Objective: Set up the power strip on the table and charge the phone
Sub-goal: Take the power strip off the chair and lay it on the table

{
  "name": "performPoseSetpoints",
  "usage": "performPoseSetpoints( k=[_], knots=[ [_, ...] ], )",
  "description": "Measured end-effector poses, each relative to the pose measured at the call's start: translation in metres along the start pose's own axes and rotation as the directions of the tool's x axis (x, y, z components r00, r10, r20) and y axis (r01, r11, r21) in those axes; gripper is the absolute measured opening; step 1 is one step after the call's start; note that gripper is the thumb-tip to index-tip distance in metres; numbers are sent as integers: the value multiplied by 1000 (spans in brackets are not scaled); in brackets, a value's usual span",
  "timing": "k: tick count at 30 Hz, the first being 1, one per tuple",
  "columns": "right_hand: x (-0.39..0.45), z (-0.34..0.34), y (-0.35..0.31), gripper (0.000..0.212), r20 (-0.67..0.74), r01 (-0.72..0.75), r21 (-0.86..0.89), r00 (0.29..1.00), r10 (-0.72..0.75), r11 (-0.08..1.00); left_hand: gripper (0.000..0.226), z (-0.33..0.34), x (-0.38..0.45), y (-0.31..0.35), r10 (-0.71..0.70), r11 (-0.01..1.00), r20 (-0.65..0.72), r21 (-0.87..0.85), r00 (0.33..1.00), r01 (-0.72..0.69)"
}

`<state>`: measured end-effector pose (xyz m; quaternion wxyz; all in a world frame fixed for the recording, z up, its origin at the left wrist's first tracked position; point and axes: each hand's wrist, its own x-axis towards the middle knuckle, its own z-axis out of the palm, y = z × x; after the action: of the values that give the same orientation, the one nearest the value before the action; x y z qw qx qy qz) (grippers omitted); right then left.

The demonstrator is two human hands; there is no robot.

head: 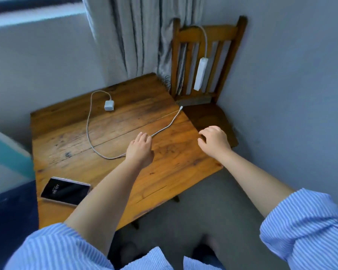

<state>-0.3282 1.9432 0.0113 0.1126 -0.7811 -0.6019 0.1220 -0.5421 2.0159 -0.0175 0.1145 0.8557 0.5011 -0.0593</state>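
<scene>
A white power strip [199, 74] hangs by its cord against the slatted back of a wooden chair [230, 55] in the far corner. On the wooden table [170, 172] lies a white charger block [109, 105] with its white cable [89, 131] looping across the top to a plug end [181, 108] at the far right edge. A phone [66, 190] with a lit screen lies at the near left. My left hand [141, 149] hovers over the cable, fingers loosely curled, holding nothing that I can see. My right hand [213, 141] floats open above the table's right corner.
Grey curtains [141, 36] hang behind the table. A pale wall [291, 94] runs close along the right of the chair. Grey carpet [213, 211] lies below the table's near edge. A blue and teal surface [6, 201] borders the left.
</scene>
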Motion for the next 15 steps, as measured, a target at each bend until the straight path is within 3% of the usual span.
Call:
performPoseSetpoints(
  k=[6, 15],
  knots=[
    [11, -50, 96, 32, -20, 25, 49, 1000, -24, 998, 44, 1, 34, 91, -57, 998, 16, 9, 998, 56],
    [79, -115, 175, 32, -69, 39, 67, 997, -34, 997, 43, -37, 125, 169, -97, 995, -40, 21, 994, 98]
  ],
)
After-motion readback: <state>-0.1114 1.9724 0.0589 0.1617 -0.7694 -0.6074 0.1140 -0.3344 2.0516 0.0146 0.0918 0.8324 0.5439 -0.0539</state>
